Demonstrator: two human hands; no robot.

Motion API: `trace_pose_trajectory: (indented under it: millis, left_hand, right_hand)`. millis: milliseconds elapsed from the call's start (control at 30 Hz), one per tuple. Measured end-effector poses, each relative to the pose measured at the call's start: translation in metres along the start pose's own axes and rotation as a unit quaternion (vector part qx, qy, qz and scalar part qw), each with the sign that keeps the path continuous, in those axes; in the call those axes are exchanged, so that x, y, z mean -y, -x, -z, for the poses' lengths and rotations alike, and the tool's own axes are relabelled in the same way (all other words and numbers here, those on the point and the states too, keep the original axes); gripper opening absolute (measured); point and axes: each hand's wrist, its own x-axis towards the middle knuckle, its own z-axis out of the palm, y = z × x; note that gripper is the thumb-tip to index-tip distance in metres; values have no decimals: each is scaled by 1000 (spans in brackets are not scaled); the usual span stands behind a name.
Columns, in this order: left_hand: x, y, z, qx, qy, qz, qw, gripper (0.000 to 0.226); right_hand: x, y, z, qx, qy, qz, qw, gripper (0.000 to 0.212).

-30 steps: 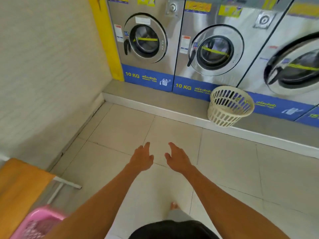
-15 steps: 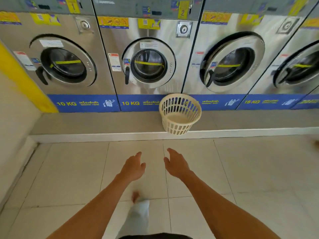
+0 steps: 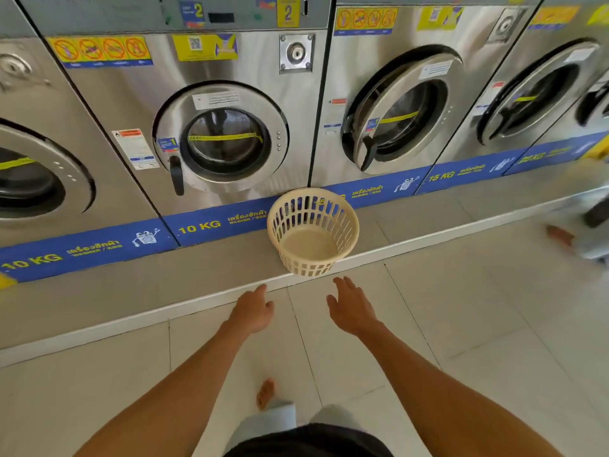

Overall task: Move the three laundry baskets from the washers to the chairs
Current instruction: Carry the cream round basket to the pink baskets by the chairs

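Note:
A cream slotted laundry basket [image 3: 312,230] stands empty on the grey raised step [image 3: 138,285], at the seam between two steel washers. My left hand [image 3: 252,310] and my right hand [image 3: 351,306] reach forward side by side just below the basket, a short gap short of it. Both hands hold nothing and their fingers are spread. No other basket and no chair is in view.
A row of front-loading washers [image 3: 227,140] fills the wall behind the step. The step's white edge [image 3: 197,303] runs across the tiled floor. Another person's foot [image 3: 560,235] shows at the right edge. My own foot [image 3: 265,392] is on the tiles below.
The view has swung right and closer to the washers. The bench and pink basket at the left have left the frame. Both hands now reach nearer the cream basket.

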Motion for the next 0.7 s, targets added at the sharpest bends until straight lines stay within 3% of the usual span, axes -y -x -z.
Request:
trace_pose_trajectory:
  millis: [367, 700]
  left_hand:
    - [-10, -70, 26, 44, -17, 9, 999, 60]
    - [-50, -162, 41, 4, -15, 51, 999, 60]
  right_hand:
    - [-7, -73, 28, 30, 41, -37, 998, 61]
    - [-40, -183, 60, 19, 33, -35, 999, 58]
